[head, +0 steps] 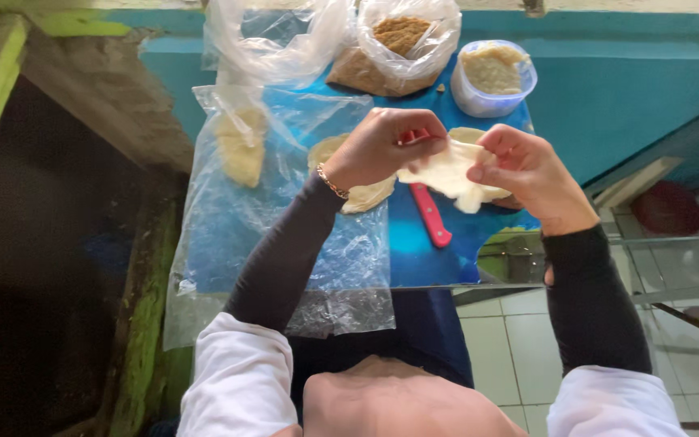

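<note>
Across the middle lies the blue surface [414, 251], reaching from six o'clock up to twelve. Over its nine-o'clock half spreads a clear plastic sheet [341, 267], with a pale dough piece [242, 150] under it at ten o'clock. At twelve o'clock sit two plastic bags, an almost empty one [273, 36] and one with brown crumbs [398, 48]. Beside them at one o'clock stands a tub [495, 77] of pale filling. At the centre both hands hold a thin white dough sheet [446, 171] above the surface. The left hand [378, 146], a bracelet [332, 182] at its wrist, has its fingers clamped on the sheet's ten-o'clock edge. The right hand [527, 170] has its fingers pinched together on the three-o'clock edge. Beneath the left hand lie more flat dough rounds [366, 194]. A red-handled knife [429, 212] lies on the surface just below the sheet, pointing toward five o'clock.
</note>
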Available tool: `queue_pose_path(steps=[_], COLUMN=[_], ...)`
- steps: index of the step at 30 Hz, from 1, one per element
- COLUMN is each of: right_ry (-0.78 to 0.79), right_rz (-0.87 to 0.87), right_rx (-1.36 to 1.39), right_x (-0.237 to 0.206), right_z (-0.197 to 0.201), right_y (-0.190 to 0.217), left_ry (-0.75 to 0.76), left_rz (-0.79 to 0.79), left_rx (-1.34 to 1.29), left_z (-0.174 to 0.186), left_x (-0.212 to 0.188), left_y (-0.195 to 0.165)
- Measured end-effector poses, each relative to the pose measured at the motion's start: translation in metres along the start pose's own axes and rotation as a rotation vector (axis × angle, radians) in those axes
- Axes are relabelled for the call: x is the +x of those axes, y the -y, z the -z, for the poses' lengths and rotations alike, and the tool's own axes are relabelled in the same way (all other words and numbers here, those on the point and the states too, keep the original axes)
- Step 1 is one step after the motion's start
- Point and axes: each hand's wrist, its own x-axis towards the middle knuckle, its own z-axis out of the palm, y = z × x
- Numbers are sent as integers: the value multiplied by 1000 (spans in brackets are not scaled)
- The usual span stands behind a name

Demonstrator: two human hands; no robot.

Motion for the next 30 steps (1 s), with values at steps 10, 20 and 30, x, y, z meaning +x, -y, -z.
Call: queue_pose_path(steps=[10,20,30], right_ry=[-110,-325,-385], right_rz=[-127,-273,-316], right_rx=[146,541,574], right_x=[-50,-92,-97], right_z=[20,40,53], right_y=[-11,-74,-114], left_ry=[385,350,323], left_rz=[31,410,553], left_rx=[-660,-1205,-1184], left_z=[-77,-132,-131], left_x=[-3,-23,-21], left_y=[72,120,119])
